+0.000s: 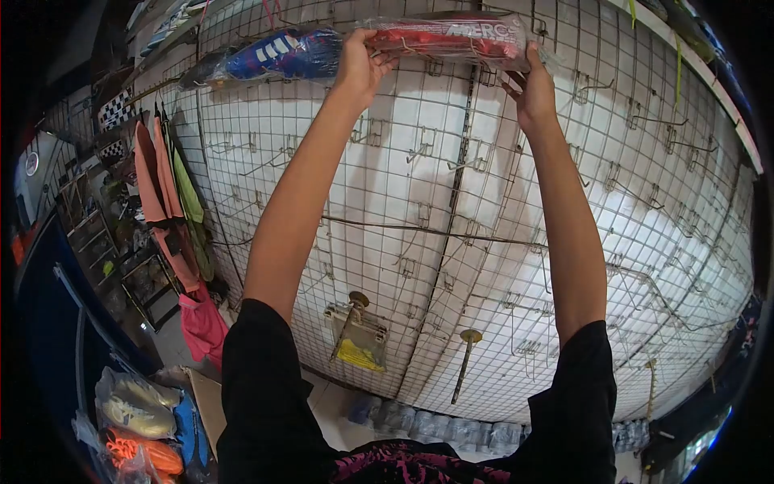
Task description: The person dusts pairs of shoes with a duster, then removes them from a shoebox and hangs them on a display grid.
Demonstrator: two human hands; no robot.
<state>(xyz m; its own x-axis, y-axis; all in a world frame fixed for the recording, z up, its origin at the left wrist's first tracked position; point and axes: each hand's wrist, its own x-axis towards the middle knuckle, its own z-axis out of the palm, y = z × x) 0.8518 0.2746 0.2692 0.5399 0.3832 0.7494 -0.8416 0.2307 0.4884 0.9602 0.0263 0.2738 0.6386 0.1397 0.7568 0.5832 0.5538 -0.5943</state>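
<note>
Both my arms reach up to a red shoe [435, 39] in a clear plastic bag, with white lettering along its side, high against a wire grid panel [387, 185]. My left hand [360, 71] grips the left end of the bagged shoe, thumb over it and fingers beneath. At the other end my right hand [535, 90] has its thumb and fingers around the plastic. Directly left of my left hand, a bagged blue shoe [282, 55] with white stripes is at the same height on the panel.
Many metal hooks [476, 157] stick out from the grid. A clear pouch with yellow contents [359, 353] hangs low on it. Orange and green garments [165, 173] hang at left. Bagged shoes [141, 411] lie in a carton [205, 403] at lower left. Grey wrapped bundles [435, 427] line the panel's foot.
</note>
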